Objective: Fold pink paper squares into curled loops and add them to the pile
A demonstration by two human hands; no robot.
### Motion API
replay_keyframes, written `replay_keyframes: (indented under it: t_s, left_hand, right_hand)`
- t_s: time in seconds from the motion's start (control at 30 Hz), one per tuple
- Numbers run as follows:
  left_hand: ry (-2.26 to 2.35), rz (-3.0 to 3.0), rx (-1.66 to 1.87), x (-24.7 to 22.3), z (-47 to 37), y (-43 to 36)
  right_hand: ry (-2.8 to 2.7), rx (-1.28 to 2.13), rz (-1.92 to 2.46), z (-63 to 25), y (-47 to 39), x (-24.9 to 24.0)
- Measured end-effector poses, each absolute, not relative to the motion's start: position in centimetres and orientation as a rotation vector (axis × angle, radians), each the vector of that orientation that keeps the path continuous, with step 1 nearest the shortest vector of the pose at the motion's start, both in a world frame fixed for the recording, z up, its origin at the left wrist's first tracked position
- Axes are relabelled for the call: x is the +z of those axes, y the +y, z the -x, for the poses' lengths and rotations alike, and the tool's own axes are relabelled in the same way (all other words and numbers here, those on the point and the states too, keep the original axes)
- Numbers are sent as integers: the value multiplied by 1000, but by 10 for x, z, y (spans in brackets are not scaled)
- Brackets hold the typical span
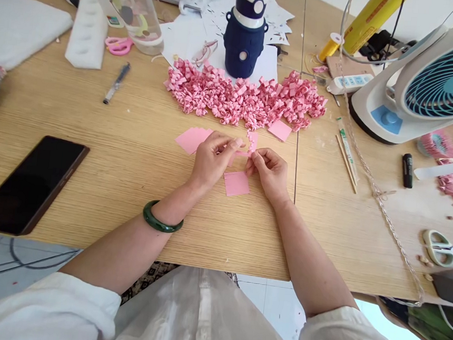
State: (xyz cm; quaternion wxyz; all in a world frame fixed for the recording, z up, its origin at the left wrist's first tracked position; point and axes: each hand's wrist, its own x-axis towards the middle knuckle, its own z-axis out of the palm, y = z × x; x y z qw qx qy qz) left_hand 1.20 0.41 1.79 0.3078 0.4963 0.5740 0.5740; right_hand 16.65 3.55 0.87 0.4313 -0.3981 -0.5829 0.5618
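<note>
Between my hands runs a narrow pink paper strip (244, 153), pinched at both ends. My left hand (214, 156) is closed on its left end, with a green bangle on that wrist. At the right end, the fingertips of my right hand (268, 169) are pressed together on the strip. A pink paper square (237, 184) with fine cut lines lies on the table just below my fingers. More pink paper squares (191, 139) are fanned out beyond my left hand. Past both hands spreads a long heap of curled pink paper pieces (233, 96), with another pink square (279, 131) at its edge.
A dark blue bottle (243, 44) stands behind the heap. On the left lie a phone (31, 182), a pen (116, 83) and pink scissors (119, 46). To the right are a fan (428, 76), wooden sticks (346, 162), a black marker (407, 170) and a twisted cord (389, 218).
</note>
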Motion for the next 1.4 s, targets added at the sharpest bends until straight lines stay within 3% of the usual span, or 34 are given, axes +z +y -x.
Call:
replay_keyframes:
  t_s: [1.4]
  left_hand:
    - [1610, -1536, 1447, 14, -13, 3]
  right_hand:
    - [-1532, 1368, 982, -165, 34, 6]
